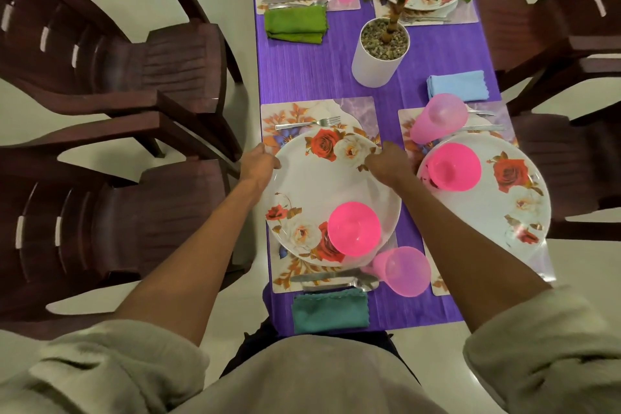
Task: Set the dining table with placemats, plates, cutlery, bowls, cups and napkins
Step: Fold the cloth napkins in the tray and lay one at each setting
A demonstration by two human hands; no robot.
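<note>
A white rose-patterned plate (322, 185) lies on a floral placemat (285, 114) at the near left setting. My left hand (258, 160) grips the plate's left rim and my right hand (386, 161) grips its far right rim. A pink bowl (353, 228) sits upside down on the plate's near part. A fork (309, 123) lies on the mat beyond the plate; a knife and spoon (336, 280) lie on its near side. A pink cup (403, 270) lies next to them, and a teal napkin (331, 311) lies by the table's near edge.
The purple table (309, 77) holds three other settings with plates, pink bowls and cups, a blue napkin (457, 85), a green napkin (295, 23) and a white potted plant (381, 50). Dark brown chairs (111, 54) stand on both sides.
</note>
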